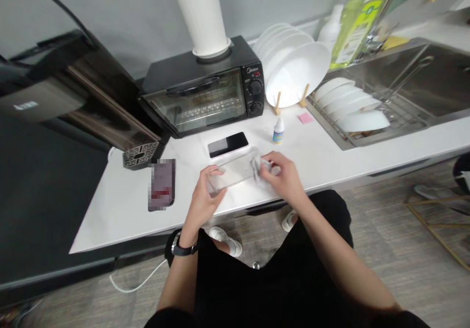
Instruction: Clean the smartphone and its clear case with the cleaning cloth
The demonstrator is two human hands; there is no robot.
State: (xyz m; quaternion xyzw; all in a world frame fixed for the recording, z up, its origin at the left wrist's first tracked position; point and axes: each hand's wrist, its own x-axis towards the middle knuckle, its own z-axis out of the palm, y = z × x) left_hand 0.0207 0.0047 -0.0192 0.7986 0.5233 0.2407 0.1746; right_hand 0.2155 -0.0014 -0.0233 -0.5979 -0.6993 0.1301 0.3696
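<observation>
A clear, pale phone case (235, 172) lies along the counter in front of me. My left hand (206, 191) grips its left end between thumb and fingers. In my right hand (282, 174) a crumpled white tissue (256, 166) is pinched, pressed against the case's right end. Just beyond the case rests a black phone (228, 144), screen up. A small white bottle (278, 131) with a blue and yellow label stands upright past my right hand. To the left lies another phone (162, 185), its screen blurred out.
A black toaster oven (201, 93) stands at the back, a white pot (203, 14) on top. White plates (293, 68) lean in a rack beside it. On the right is a sink (411, 88) with bowls (348, 103); a dark drinks machine (91, 88) is on the left.
</observation>
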